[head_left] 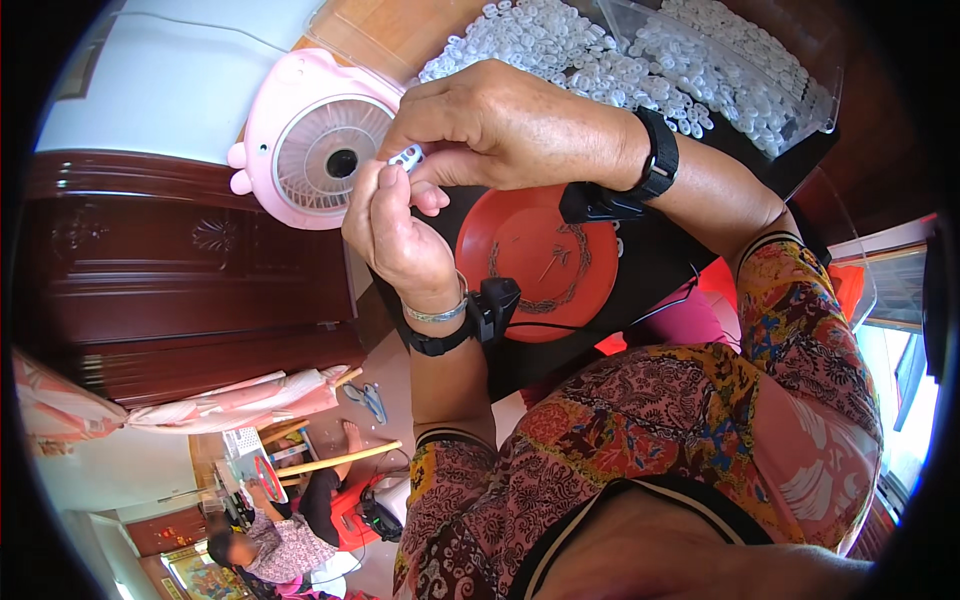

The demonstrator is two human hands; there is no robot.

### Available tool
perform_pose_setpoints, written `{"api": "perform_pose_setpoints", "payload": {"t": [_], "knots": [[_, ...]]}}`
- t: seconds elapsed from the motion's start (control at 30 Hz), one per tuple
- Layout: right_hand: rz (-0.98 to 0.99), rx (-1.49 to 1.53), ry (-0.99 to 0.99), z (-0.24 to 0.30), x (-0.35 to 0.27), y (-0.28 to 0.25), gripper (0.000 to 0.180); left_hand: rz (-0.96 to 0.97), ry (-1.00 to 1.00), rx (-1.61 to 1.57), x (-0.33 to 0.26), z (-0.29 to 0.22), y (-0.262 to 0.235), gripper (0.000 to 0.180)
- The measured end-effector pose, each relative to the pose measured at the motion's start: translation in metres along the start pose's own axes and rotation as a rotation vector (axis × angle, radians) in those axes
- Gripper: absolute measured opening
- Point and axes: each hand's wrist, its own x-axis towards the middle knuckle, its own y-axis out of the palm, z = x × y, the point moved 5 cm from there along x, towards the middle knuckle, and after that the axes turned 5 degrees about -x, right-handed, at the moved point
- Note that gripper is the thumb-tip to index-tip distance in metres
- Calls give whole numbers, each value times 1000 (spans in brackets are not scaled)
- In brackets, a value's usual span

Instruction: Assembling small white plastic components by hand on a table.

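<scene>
1. Multicoloured patterned fabric is worn by the person as a short-sleeved top [640, 440], with a dark, pale-striped trim at the neck and sleeves.
2. Black bands are strapped round both wrists, and a small black device [495, 306] is carried at the left one, where a silver bracelet [440, 313] is also worn.
3. A small white piece [407, 158] with dark spots is held up between the fingertips of both hands, above the level of the plate and in front of the fan's edge.
4. The piece is gripped at one side by the bent fingers and thumb of the right hand [500, 125]; its lower end is pinched by the left hand [400, 235], whose thumb is turned upward.
5. Below the hands, a red plate [600, 235] is set on a black surface [655, 262], and thin dark strands [545, 305] are spread over it.
6. Many white oval pieces [520, 45] are heaped beyond the right hand, and more are contained in a clear plastic box [828, 112].
7. Beside the heap, a pink fan [268, 115] is partly covered by the hands.
8. Farther off, dark red carved panelling [190, 250] is seen, with pale pink curtains [230, 402] and another person [290, 545].
</scene>
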Motion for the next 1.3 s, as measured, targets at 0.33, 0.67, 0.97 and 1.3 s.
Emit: {"api": "perform_pose_setpoints", "payload": {"t": [0.33, 0.67, 0.97, 1.3], "knots": [[-2, -12, -32, 1, -3, -4, 24, -58, -7, -63, -5, -3, 7, 31], [-80, -13, -50, 6, -7, 1, 14, -175, -71, -12, -8, -1, 13, 32], [-115, -36, -32, 7, -9, -1, 14, -122, -64, 18, -6, -2, 14, 35], [-328, -194, 203, -58, -17, -110, 14, 47, 78, -89, -7, -9, 16, 28]]}}
